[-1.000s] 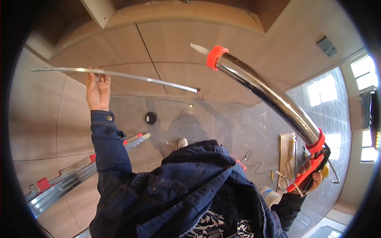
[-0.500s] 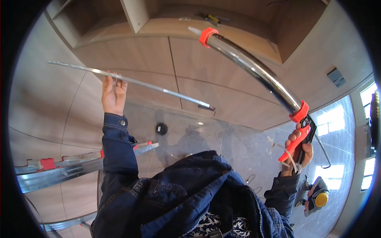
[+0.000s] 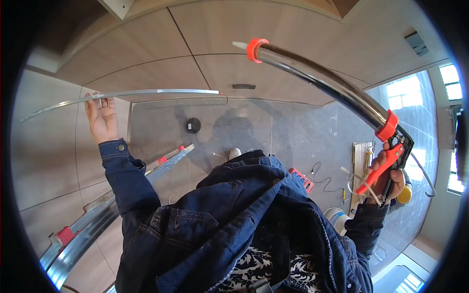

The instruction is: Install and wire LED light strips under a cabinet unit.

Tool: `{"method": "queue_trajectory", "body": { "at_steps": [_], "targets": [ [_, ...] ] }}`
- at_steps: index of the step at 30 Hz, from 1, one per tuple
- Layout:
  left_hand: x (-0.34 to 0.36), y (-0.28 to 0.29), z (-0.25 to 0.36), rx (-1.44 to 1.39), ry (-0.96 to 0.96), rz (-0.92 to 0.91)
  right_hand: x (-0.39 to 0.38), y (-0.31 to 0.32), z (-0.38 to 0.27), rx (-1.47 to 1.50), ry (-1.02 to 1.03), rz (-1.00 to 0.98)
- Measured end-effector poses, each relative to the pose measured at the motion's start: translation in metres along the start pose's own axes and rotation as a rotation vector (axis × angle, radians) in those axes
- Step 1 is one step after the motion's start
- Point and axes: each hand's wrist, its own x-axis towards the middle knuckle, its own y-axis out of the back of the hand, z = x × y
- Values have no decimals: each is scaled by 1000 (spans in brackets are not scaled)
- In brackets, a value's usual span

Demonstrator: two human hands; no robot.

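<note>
My left hand (image 3: pixel 103 119) is raised at the left, palm toward me, its fingertips closed on a long thin metal strip (image 3: pixel 146 92). The strip lies nearly level across the view, and a fine wire hangs from its right end. In my right hand (image 3: pixel 386 178) is a caulking gun (image 3: pixel 325 80) with a shiny barrel, red end rings and a red trigger. Its pale nozzle (image 3: pixel 240 45) points up and left, well apart from the strip. A pale looped cord hangs about the gun's handle. Fingers wrap round the handle and trigger.
Beige panels (image 3: pixel 132 36) stand ahead, with a dark slot (image 3: pixel 244 86) in one. A metal ladder (image 3: pixel 93 215) with red parts leans at lower left. On the grey floor lie a round black object (image 3: pixel 193 125), a red case (image 3: pixel 301 180) and boards (image 3: pixel 360 161). A yellow helmet (image 3: pixel 404 194) shows behind my right hand.
My left hand has shifted left, and the strip has swung from sloping down rightward to nearly level. The caulking gun sits slightly farther right. My view has tilted down, showing more floor.
</note>
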Motion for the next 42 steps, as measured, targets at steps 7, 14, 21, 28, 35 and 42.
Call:
{"method": "queue_trajectory", "body": {
  "at_steps": [7,14,21,28,35,42],
  "targets": [
    [-34,-55,19,27,14,-200,4,-51,-5,-307,-55,94],
    [-117,-111,65,211,-133,-87,105,-85,-7,-681,-448,-153],
    [-197,-215,78,360,-271,17,229,-75,-17,-875,-714,-497],
    [-291,-321,71,537,-511,241,289,-118,15,-1034,-833,-757],
    [-378,-336,82,773,-648,420,286,-194,119,-1094,-1110,-1292],
    [-396,-407,35,1012,-785,595,280,-226,165,-1040,-1248,-1546]
  ]
}}
